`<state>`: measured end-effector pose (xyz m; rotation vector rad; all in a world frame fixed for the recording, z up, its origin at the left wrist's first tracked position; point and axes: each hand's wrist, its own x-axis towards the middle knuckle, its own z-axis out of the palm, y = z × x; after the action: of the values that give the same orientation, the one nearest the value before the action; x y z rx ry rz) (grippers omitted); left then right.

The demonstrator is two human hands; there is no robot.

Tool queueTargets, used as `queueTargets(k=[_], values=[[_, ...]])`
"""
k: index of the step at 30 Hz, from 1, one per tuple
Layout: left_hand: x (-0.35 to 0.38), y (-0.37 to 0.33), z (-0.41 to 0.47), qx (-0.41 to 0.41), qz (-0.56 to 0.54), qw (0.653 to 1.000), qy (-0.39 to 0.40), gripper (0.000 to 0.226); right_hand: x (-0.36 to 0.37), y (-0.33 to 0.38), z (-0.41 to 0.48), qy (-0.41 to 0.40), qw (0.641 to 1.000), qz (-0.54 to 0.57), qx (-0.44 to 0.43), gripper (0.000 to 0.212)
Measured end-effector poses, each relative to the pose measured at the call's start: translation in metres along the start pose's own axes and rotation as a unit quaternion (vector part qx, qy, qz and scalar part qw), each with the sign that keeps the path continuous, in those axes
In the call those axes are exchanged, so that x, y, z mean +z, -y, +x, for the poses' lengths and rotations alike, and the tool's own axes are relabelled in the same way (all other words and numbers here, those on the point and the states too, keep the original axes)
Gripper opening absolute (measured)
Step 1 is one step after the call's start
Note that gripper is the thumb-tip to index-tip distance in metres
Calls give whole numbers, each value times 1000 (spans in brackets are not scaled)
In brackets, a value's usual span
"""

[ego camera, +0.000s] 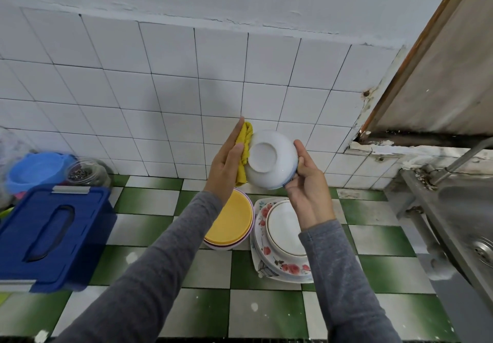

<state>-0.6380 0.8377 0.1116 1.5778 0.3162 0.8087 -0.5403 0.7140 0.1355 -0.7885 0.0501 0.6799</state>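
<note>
Surface: green-and-white chequered tiles (149, 201) that carry the dishes and boxes.
Blue box: on the near left (50, 233), lid on and grey clasps down, so its contents are hidden.
Floral plates: a stack (277, 265) just under the right wrist, with a plain white plate lying on the rose-patterned ones.
Yellow plates: a round stack (232, 220) just left of the floral plates, a yellow one on top and pink rims beneath.
Sink: steel (466, 209), at the right edge, drain showing.
Right hand: fingers (306, 182) curl round the bowl's rim from the right, thumb up along its outer wall.
Bowl: white (272, 158), held in the air above the two stacks and tipped so its foot faces the camera; its inside is hidden.
Left hand: flat, fingers straight (226, 166), pressing the yellow cloth to the bowl's left side.
Yellow cloth: bunched (244, 145) between palm and bowl.
Jar: glass (85, 173), by the wall at far left, holding small dark bits.
Blue basin: plastic (34, 169), just left of the jar.
</note>
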Motion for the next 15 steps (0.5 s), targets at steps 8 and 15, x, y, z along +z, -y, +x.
queueTargets(k=[8,15], values=[[9,0,-4,-5,12,1000,-28,43,9,-12,-6,-89,982,-119,-118,34],[14,-2,-7,-43,-12,998,-42,45,-1,-26,-22,10,872,-443,-208,61]])
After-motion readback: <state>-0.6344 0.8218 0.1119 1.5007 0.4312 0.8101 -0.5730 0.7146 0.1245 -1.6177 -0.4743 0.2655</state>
